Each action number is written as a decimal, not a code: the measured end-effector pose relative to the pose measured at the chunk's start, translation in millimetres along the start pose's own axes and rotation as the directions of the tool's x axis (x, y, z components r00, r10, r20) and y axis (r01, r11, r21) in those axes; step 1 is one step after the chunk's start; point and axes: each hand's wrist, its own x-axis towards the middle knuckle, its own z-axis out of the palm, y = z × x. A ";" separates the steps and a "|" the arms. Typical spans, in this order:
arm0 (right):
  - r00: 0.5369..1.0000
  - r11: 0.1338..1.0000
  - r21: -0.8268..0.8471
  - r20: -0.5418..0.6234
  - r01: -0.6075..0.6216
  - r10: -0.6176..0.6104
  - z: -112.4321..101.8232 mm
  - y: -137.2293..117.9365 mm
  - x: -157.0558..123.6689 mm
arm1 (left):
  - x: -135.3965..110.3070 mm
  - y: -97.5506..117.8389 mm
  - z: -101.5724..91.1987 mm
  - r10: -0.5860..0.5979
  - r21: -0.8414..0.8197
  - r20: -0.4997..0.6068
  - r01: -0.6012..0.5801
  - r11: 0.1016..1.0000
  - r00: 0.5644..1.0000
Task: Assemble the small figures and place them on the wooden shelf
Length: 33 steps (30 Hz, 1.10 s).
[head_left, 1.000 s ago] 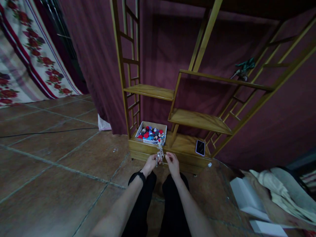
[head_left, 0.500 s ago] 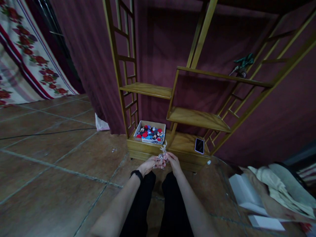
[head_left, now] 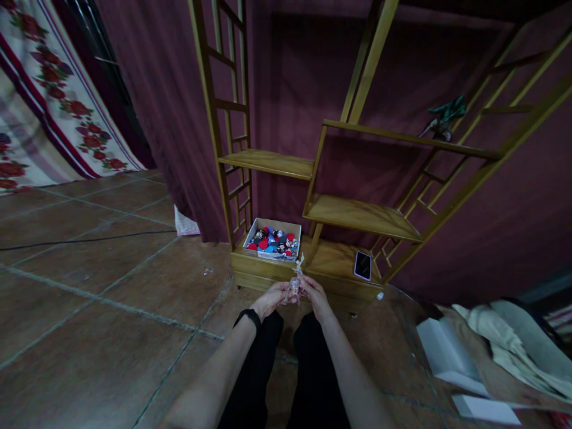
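Note:
My left hand (head_left: pixel 270 299) and my right hand (head_left: pixel 315 293) meet in front of my knees. Between them is a small clear, glassy-looking piece (head_left: pixel 295 282) with thin spiky parts pointing up; its exact kind is too small to make out. The left fingers curl under and beside it, while the right fingers pinch its other side. Just beyond the hands, a shallow cardboard box (head_left: pixel 271 256) sits on the low base of a wooden shelf unit (head_left: pixel 256 275). Several small red, blue, black and white figures (head_left: pixel 273 241) fill the box.
A phone (head_left: pixel 363 266) lies on the shelf base to the right. A green ornament (head_left: pixel 447 119) stands on an upper shelf. White boxes (head_left: pixel 447 354) and cloth are on the right. A black cable (head_left: pixel 89 241) crosses the tiled floor at left.
Both hands keep hold of the clear piece, which has turned slightly and stands a little more upright. The view has shifted very slightly.

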 end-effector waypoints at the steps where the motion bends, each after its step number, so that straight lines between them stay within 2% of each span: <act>1: 1.000 1.000 0.000 -0.006 -0.005 0.005 -0.5 1.2 1.0 | 1.1 -1.2 -0.5 0.013 0.001 -0.015 -0.013 1.000 1.000; 8: 0.999 0.999 -0.006 -0.008 -0.037 0.037 3.1 -2.4 -0.6 | 3.3 -5.6 -4.5 0.115 0.077 -0.201 -0.101 0.992 0.973; 12: 0.998 0.997 -0.045 -0.015 -0.057 0.057 3.2 -2.0 -3.4 | 4.4 -7.7 -6.4 0.208 0.196 -0.329 -0.149 0.969 0.921; 16: 1.000 0.989 -0.148 0.011 -0.016 0.018 2.9 1.8 -4.5 | 5.8 -10.4 -7.3 0.287 0.304 -0.425 -0.163 0.939 0.858; 22: 0.998 0.965 -0.257 0.046 0.042 -0.032 4.4 11.0 -1.7 | 4.3 -14.3 -7.6 0.381 0.451 -0.446 -0.165 0.877 0.810; 27: 1.000 0.945 -0.327 0.003 0.014 -0.014 2.4 21.9 2.1 | -1.2 -13.6 -6.3 0.483 0.646 -0.406 -0.129 0.752 0.776; 30: 1.000 0.948 -0.316 -0.020 -0.019 0.014 1.2 25.3 4.0 | -4.7 -11.2 -3.6 0.498 0.694 -0.384 -0.114 0.711 0.777; 33: 0.999 0.955 -0.294 -0.036 -0.024 0.014 0.4 24.9 4.7 | -7.1 -10.5 -1.4 0.494 0.691 -0.364 -0.127 0.711 0.790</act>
